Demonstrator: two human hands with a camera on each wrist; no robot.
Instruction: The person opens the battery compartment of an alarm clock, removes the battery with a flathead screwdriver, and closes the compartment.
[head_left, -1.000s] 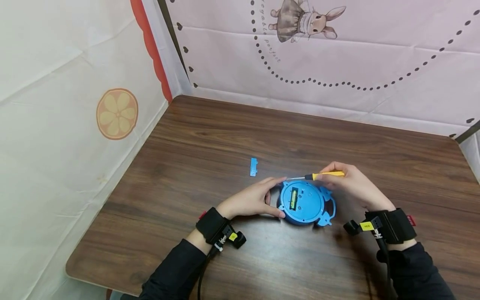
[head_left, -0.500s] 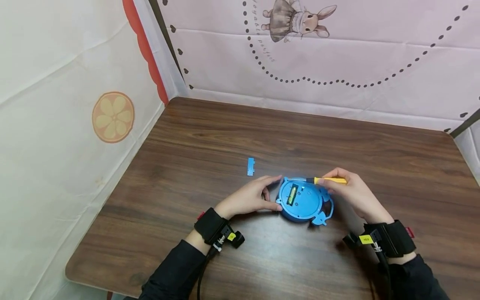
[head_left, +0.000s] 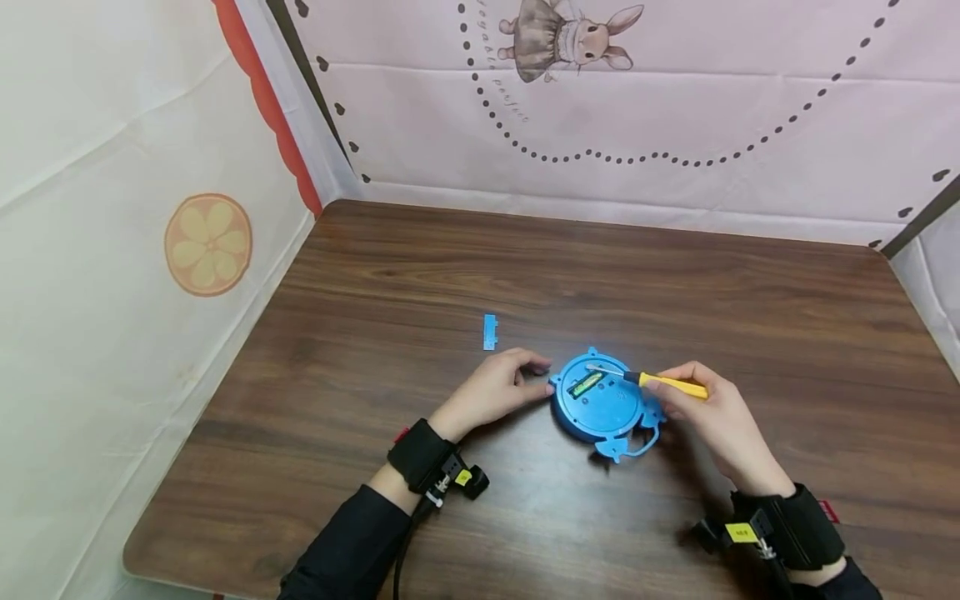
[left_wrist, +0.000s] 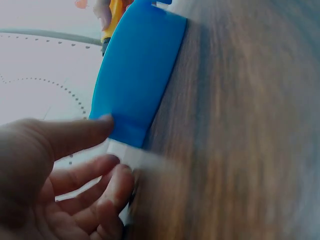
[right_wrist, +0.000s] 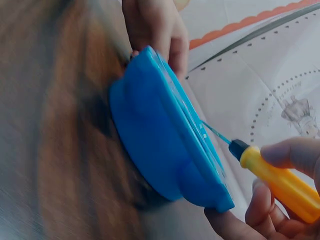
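Blue toy clock (head_left: pixel 600 404) lies back-up on worktop (head_left: pixel 420 275), mid-front. Left hand (head_left: pixel 495 392) fingers loosely curled, tips steadying left rim. Right hand (head_left: pixel 712 417) pinches yellow screwdriver (head_left: pixel 660 382), tip at battery bay. Likely light, rigid, slick plastic; hold by rim.

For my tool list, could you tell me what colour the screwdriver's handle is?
The screwdriver handle is yellow with a black collar, clearest in the right wrist view.

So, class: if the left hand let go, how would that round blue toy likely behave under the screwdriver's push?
The blue toy probably slides: smooth plastic on a polished table. It looks hollow, so likely light. Lying flat and low, it seems unlikely to tip.
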